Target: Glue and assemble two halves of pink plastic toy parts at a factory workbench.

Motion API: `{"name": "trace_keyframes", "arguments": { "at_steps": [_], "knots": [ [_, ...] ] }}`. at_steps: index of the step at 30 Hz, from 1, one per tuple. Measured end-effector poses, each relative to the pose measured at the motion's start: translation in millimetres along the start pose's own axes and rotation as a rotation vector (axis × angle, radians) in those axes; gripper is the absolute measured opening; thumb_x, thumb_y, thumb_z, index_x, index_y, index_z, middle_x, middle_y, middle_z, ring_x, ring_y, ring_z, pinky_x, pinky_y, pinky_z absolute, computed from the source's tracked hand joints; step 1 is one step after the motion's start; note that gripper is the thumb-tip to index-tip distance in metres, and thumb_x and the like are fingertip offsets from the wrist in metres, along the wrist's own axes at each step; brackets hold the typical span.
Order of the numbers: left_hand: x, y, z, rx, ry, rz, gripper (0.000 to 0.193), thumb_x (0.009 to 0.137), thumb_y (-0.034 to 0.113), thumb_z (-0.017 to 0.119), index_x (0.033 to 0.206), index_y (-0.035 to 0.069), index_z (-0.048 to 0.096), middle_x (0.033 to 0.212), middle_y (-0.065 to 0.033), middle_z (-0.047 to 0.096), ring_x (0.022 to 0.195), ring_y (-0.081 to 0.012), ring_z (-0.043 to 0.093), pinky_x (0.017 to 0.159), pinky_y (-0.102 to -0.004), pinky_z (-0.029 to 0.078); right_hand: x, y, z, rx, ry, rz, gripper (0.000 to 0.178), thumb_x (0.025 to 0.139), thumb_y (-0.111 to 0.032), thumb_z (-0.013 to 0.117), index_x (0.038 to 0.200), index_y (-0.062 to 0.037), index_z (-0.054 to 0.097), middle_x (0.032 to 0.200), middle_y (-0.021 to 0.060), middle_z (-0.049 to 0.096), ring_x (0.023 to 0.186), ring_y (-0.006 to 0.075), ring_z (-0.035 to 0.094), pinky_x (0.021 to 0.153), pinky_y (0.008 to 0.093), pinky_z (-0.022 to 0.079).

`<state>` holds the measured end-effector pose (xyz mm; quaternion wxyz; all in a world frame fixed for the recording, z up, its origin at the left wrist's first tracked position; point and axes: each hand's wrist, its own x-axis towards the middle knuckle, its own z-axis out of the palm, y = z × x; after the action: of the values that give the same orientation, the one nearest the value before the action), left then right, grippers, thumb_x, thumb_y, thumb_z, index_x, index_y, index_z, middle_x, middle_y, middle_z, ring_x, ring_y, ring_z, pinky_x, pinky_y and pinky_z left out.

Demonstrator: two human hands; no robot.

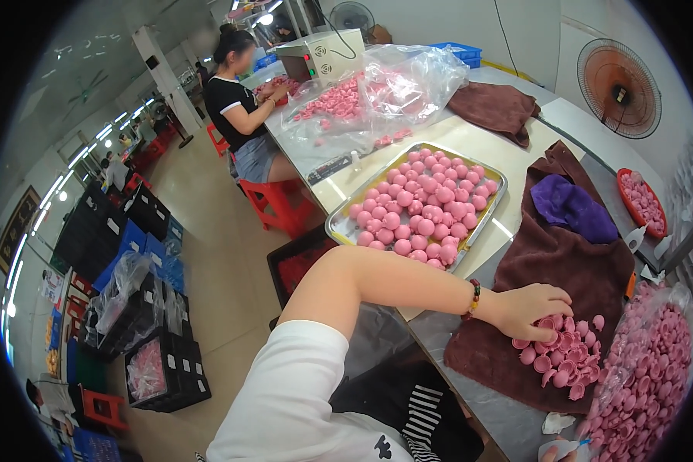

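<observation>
My left hand (530,311) reaches across a loose pile of pink plastic half-shells (566,354) on a brown cloth (485,350). Its thumb and fingers are apart and curved over the pile's near side, touching the shells. At the lower edge, only the fingertips of my right hand (550,456) show. They are closed around what looks like a small white bottle with a blue tip (564,446), mostly cut off by the picture's edge. Beyond my left forearm lies a metal tray (336,223) filled with round pink balls (427,202), some with small ear-like bumps.
A clear bag of pink shells (647,369) lies at right. Behind it are a red bowl (624,196) of pink parts and a purple cloth (574,208). A person (239,108) sits across the table's far left, near a metal machine (319,54). Black crates (181,377) stand on the floor.
</observation>
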<state>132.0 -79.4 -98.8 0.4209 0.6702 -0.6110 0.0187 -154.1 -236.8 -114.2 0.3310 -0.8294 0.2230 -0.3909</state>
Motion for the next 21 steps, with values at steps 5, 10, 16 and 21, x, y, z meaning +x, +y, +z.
{"name": "trace_keyframes", "arguments": {
  "at_steps": [5,10,16,21],
  "knots": [
    [7,21,11,-0.072,-0.129,0.179,0.042,0.072,0.028,0.062,0.106,0.007,0.053,0.114,-0.0164,0.046,0.113,-0.0307,0.040,0.093,-0.0445,0.027,-4,11,-2,0.060,-0.016,0.045,0.053,0.076,-0.038,0.063,0.097,0.0100,0.055,0.079,0.0162,0.060,0.068,0.0231,0.056,0.060,0.0336,0.046],
    [28,34,37,0.205,0.004,0.343,0.046,0.068,0.037,0.064,0.102,0.007,0.054,0.115,-0.0195,0.045,0.111,-0.0353,0.039,0.092,-0.0480,0.027,-5,7,-4,0.101,-0.002,0.049,0.052,0.076,-0.037,0.062,0.096,0.0106,0.055,0.078,0.0163,0.059,0.068,0.0228,0.056,0.060,0.0333,0.046],
    [56,38,85,0.270,-0.155,0.561,0.060,0.067,0.057,0.057,0.110,0.015,0.054,0.123,-0.0136,0.042,0.115,-0.0374,0.032,0.088,-0.0543,0.027,-3,5,-1,0.073,-0.019,0.019,0.050,0.078,-0.032,0.063,0.099,0.0119,0.053,0.081,0.0172,0.059,0.069,0.0231,0.056,0.062,0.0347,0.046],
    [67,35,105,0.253,-0.296,0.499,0.051,0.068,0.052,0.057,0.102,0.014,0.059,0.120,-0.0134,0.042,0.112,-0.0354,0.034,0.087,-0.0543,0.029,-7,16,-3,0.059,0.006,0.013,0.050,0.078,-0.031,0.063,0.103,0.0115,0.052,0.080,0.0166,0.059,0.069,0.0225,0.055,0.062,0.0329,0.047]
  ]
}}
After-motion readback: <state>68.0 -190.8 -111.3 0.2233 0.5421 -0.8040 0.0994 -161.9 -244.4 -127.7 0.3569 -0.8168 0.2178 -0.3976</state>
